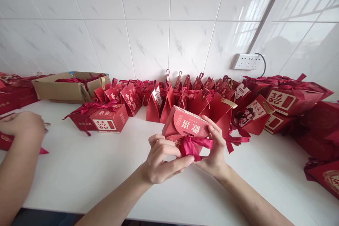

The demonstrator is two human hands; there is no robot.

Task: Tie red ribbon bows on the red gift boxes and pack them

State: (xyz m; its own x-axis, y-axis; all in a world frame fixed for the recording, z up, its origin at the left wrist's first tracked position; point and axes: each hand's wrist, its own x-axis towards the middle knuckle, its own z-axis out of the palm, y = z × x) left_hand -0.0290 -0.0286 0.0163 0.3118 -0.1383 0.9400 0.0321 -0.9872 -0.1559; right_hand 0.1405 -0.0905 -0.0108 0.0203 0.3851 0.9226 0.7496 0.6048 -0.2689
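A red gift box (186, 123) with gold lettering and a magenta ribbon bow (194, 146) is held up above the white table (106, 169), tilted. My left hand (165, 159) is closed on its left side, the fingers at the bow. My right hand (215, 148) grips the box's right side, with fingertips on its top edge and the thumb below. Beyond the hands stand several red bags with loop handles (202, 107). Left of them, a pair of boxes with a ribbon (108, 118) rests on the table.
At the far left, another person's hand (25, 125) is over a red item. A cardboard carton (60, 90) sits at the back left. Stacked red boxes (283, 100) crowd the right side. A white power strip (246, 61) is on the tiled wall.
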